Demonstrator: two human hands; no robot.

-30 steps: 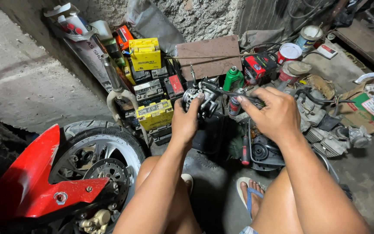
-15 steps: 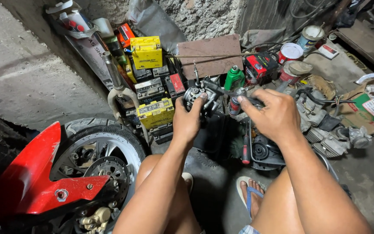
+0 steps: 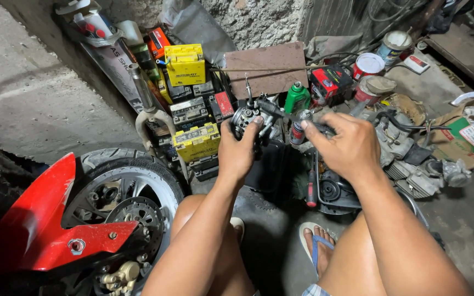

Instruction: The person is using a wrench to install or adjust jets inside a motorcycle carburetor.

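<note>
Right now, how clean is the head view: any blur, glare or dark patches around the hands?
Head view: even, soft light, no harsh glare. The left hand and the metal part it grips are fairly sharp; the right hand is slightly soft at the fingertips. The floor gap between the legs is in deep shadow, as is the corner left of the red fender. Wide-angle lens bends the edges.

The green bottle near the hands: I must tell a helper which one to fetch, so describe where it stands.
Start at the brown board leaning on the rough wall. Just below its right end, behind the right hand, stands the green bottle. It is the only green, capped plastic bottle; the cans to its right are white-topped, the box beside it red and black.
</note>
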